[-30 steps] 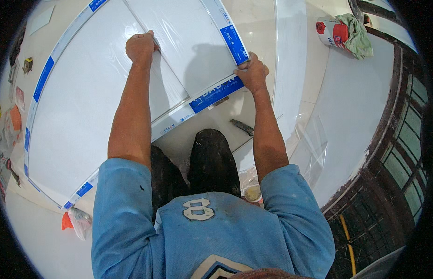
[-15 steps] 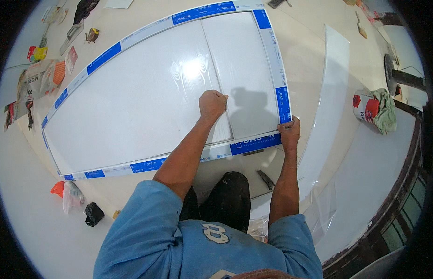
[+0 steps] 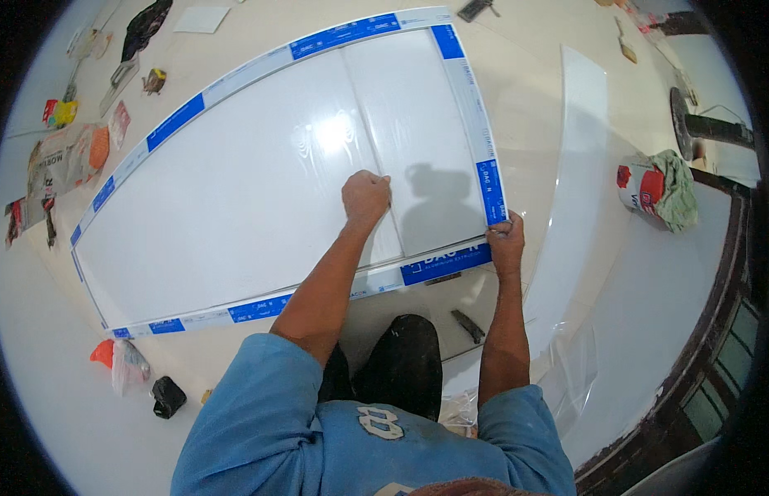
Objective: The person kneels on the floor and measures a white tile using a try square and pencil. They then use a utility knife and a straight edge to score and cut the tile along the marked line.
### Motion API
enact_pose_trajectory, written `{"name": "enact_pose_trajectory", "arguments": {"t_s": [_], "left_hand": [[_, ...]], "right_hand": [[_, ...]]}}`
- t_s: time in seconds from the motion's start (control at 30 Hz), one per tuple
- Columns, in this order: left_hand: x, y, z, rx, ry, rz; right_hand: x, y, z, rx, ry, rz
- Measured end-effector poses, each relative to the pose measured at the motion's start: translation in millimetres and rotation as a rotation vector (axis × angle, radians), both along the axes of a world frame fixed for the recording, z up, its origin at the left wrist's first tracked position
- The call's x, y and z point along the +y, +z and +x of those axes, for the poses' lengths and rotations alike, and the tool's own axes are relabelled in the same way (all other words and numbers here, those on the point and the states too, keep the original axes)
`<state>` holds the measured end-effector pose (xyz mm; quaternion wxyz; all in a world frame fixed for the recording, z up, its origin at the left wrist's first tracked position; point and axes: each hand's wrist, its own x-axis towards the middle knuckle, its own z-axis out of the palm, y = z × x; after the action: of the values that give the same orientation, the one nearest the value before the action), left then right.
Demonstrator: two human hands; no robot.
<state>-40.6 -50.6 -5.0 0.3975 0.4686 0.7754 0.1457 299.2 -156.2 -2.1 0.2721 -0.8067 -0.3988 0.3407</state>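
Note:
A large white panel (image 3: 227, 190) in a frame (image 3: 260, 308) wrapped with blue and white film lies on the floor before me. A narrow seam (image 3: 369, 132) runs across it, dividing off the right part. My left hand (image 3: 366, 197) is closed in a fist on the panel's surface, just left of that seam. Nothing shows in its fingers. At the frame's near right corner, my right hand (image 3: 507, 240) grips the edge, thumb and fingers wrapped round it. A thin gap shows between the panel and the near frame strip by this corner.
On the right lie a long white strip (image 3: 578, 140) and a bucket (image 3: 640, 188) with a green cloth (image 3: 676, 192) over it. A dark tool (image 3: 468, 326) rests by my knee. Along the left are a tape measure (image 3: 154, 81), a sack (image 3: 62, 161) and plastic bags (image 3: 130, 364).
My left fist has shifted slightly left and down, still beside the seam. The right hand keeps its grip on the corner. The whole view has tilted a little.

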Motion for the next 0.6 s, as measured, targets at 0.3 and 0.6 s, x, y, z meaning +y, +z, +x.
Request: {"name": "enact_pose_trajectory", "arguments": {"t_s": [0.3, 0.6], "left_hand": [[-6, 18, -4, -0.051, 0.002, 0.023], [-13, 50, 20, 0.14, -0.925, 0.516]], "right_hand": [[3, 2, -8, -0.081, -0.011, -0.012], [3, 1, -9, -0.058, -0.023, -0.02]]}}
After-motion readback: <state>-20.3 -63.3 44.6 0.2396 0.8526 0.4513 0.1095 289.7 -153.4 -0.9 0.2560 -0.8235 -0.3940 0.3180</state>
